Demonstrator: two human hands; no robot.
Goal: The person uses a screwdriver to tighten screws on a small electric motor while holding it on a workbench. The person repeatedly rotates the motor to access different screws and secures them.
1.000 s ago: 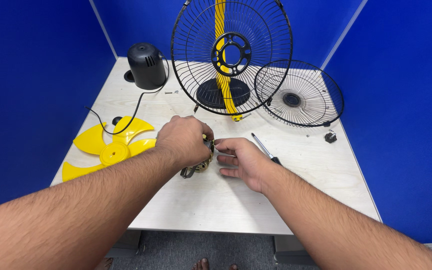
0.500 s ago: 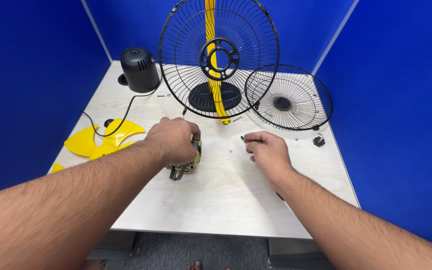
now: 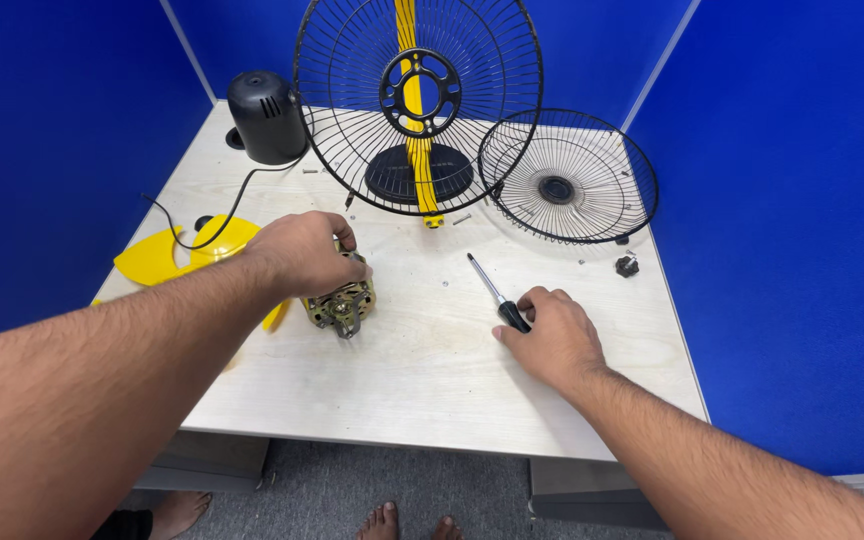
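The left hand [image 3: 304, 254] is curled over the top of a small metal fan motor [image 3: 342, 303]. The fingers wrap around it and hold it tight on the table [image 3: 422, 370]. A moment ago this hand held the motor the same way, so that grip has stayed.

The right hand [image 3: 550, 335] has changed. A moment ago it lay open and flat on the wood, a bit closer to the motor, holding nothing. Before that it was right up against the left hand at the motor. Now it has moved away to the right and sits over the black handle of a screwdriver [image 3: 492, 289]. The fingers bend around the handle, but the hand hides most of it, so I cannot tell if the grip is closed. The thin metal shaft sticks out from the hand and points up and to the left across the table.

The motor sits near the middle of the table, a little to the left, well apart from the screwdriver.

Just left of the motor lies a yellow fan blade [image 3: 177, 252], partly under the left arm. A black cord [image 3: 214, 222] runs over it to a black motor cover [image 3: 265, 116] at the back left corner. Behind the motor stands a big round wire fan guard [image 3: 352, 120] with a yellow stand [image 3: 417, 150] showing through it. To its right a smaller wire guard [image 3: 592, 200] lies on the table. A small black knob [image 3: 627, 265] sits near the right edge. A few small screws [image 3: 461, 219] lie near the big guard.
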